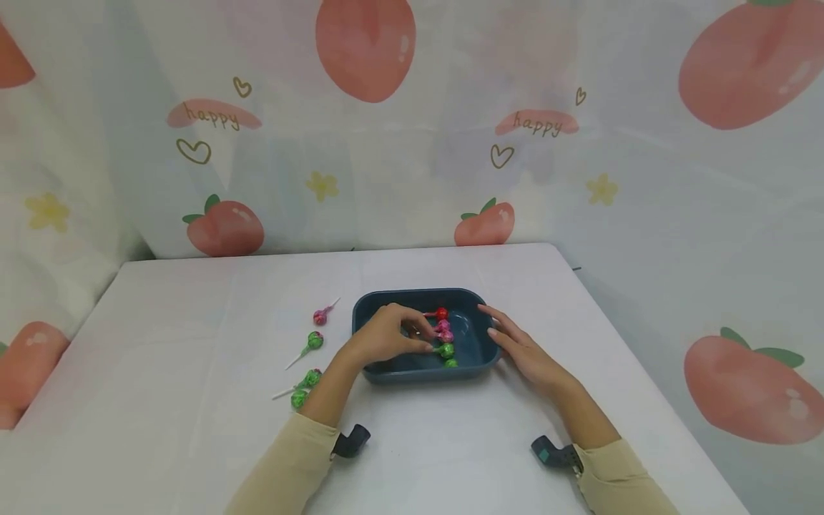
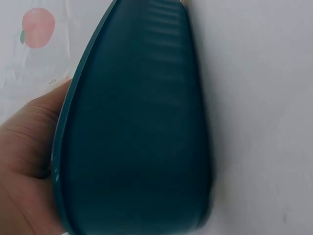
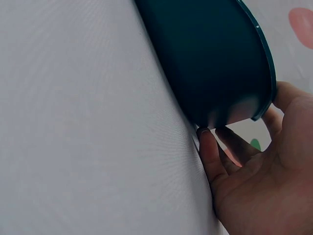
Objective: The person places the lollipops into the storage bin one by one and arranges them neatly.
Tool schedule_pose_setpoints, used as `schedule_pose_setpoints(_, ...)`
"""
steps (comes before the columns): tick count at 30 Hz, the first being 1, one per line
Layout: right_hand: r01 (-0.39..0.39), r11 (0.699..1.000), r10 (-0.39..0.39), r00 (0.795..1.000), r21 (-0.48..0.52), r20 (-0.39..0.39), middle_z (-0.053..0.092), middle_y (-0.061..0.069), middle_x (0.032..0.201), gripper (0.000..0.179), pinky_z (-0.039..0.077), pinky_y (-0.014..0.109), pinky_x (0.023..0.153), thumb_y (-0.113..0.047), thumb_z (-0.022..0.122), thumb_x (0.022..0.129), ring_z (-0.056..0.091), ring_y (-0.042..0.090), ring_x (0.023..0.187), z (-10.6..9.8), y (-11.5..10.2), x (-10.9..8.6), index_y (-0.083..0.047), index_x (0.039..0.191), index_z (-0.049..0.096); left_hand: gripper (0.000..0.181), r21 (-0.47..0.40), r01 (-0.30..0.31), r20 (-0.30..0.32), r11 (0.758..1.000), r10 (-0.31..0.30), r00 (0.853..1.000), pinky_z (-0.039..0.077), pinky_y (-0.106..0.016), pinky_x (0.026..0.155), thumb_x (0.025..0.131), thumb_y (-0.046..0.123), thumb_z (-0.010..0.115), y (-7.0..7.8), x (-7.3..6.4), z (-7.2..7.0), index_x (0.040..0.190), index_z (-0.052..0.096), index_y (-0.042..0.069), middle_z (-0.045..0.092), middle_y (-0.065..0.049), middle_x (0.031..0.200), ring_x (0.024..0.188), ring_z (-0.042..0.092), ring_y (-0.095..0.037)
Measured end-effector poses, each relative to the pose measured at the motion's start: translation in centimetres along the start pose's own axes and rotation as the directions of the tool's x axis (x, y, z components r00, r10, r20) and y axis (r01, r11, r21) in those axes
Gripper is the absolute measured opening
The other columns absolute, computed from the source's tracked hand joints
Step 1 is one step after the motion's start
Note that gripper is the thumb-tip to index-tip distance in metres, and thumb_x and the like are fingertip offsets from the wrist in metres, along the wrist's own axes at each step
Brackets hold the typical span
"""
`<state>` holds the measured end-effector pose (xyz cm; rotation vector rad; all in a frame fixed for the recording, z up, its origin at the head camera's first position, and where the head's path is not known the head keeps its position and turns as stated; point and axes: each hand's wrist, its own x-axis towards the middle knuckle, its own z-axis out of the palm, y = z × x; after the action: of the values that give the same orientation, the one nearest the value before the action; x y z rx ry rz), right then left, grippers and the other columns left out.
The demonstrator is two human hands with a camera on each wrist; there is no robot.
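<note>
A dark blue rectangular tray [image 1: 418, 376] stands on the table, with a red lollipop [image 1: 441, 313], pink lollipops [image 1: 444, 330] and green lollipops [image 1: 446, 350] in a column inside it. Reaching over its left part, my left hand [image 1: 393, 335] pinches at the stick of a green lollipop with thumb and forefinger; the hand hides the other sticks. At the tray's right end my right hand [image 1: 524, 352] touches the rim with extended fingers. The right wrist view shows those fingers [image 3: 209, 152] spread against the tray's outer wall [image 3: 210, 58]. In the left wrist view the tray wall [image 2: 132, 122] covers the left fingertips.
Left of the tray lie a pink lollipop [image 1: 320, 317] and several green lollipops [image 1: 315, 340], partly behind the left forearm. A white cloth covers the table [image 1: 193, 343]. A fruit-printed curtain [image 1: 399, 164] hangs behind it.
</note>
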<state>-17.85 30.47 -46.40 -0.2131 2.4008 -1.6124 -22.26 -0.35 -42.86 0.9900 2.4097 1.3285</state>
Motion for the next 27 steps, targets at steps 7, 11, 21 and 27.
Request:
schedule_pose_setpoints(7,0.004,1.0,-0.004,1.0,0.002,-0.001,0.01,0.013,0.171,0.053,0.02,0.065,0.115,-0.041,0.043,0.112,0.008,0.044,0.154,0.0,0.1,-0.1,-0.032,0.162,0.032,0.015,0.048,-0.024,-0.022,0.999,0.025,0.999,0.053,-0.032,0.075,0.091,0.014,0.082,-1.1,-1.8,-2.2,0.105,0.078,0.009,0.071,0.01,0.094,0.084,0.061,-0.014)
schedule_pose_setpoints(11,-0.004,1.0,0.004,1.0,0.003,-0.004,0.01,0.012,0.172,0.052,0.02,0.065,0.115,-0.042,0.044,0.111,0.008,0.044,0.154,-0.1,0.2,-0.1,-0.034,0.162,0.032,0.017,0.02,-0.036,-0.044,0.999,0.037,0.998,0.052,-0.033,0.074,0.091,0.019,0.083,-2.0,-2.9,-3.8,0.106,0.079,0.011,0.071,0.01,0.094,0.085,0.061,-0.016)
schedule_pose_setpoints(21,-0.002,1.0,0.002,1.0,0.012,-0.004,0.012,0.011,0.171,0.053,0.021,0.065,0.115,-0.045,0.045,0.11,0.01,0.043,0.154,-0.3,0.5,0.1,-0.036,0.162,0.033,0.017,0.041,0.013,-0.136,0.999,-0.007,0.991,0.051,-0.04,0.082,0.093,0.017,0.08,-3.9,-4.8,-7.5,0.109,0.078,0.01,0.073,0.008,0.098,0.093,0.063,-0.018)
schedule_pose_setpoints(27,0.003,1.0,-0.002,1.0,0.012,-0.003,0.013,0.012,0.171,0.054,0.022,0.064,0.115,-0.046,0.046,0.11,0.012,0.044,0.154,-0.2,0.5,0.1,-0.037,0.161,0.033,0.017,0.079,0.117,-0.2,0.99,-0.099,0.975,0.054,-0.041,0.084,0.096,0.013,0.075,-5.4,-5.7,-9.4,0.113,0.076,0.012,0.071,0.004,0.105,0.096,0.064,-0.02)
